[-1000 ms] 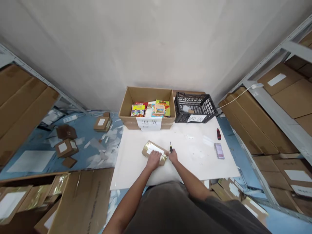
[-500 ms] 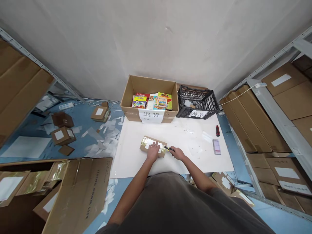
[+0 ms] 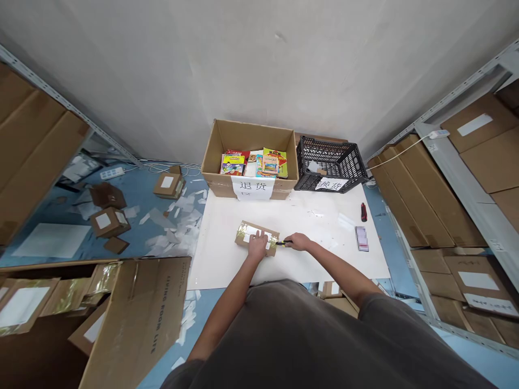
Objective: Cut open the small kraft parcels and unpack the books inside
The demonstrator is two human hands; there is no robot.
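Observation:
A small cardboard box [image 3: 242, 237], with shiny tape and a white label on top, lies slightly angled on the white table [image 3: 219, 270]. My left hand [image 3: 257, 246] rests on the box's top with its fingers spread, pressing it against the table. My right hand [image 3: 298, 242] is closed round a black and yellow utility knife [image 3: 286, 242]. The knife points left, and its tip meets the taped right end of the box. How deep the blade sits cannot be made out.
Behind stand a large carton [image 3: 263, 189] with colourful booklets and a black plastic crate [image 3: 330, 167]. A red and black cutter [image 3: 364, 212] and a blurred purple item [image 3: 362, 239] lie at right. An open carton [image 3: 154, 308] stands left; shelves [image 3: 478, 200] flank the right.
My right hand and the knife have moved slightly right and up, the knife now lying more level at the box's right end. My left hand stays on the box. The view has shifted a little.

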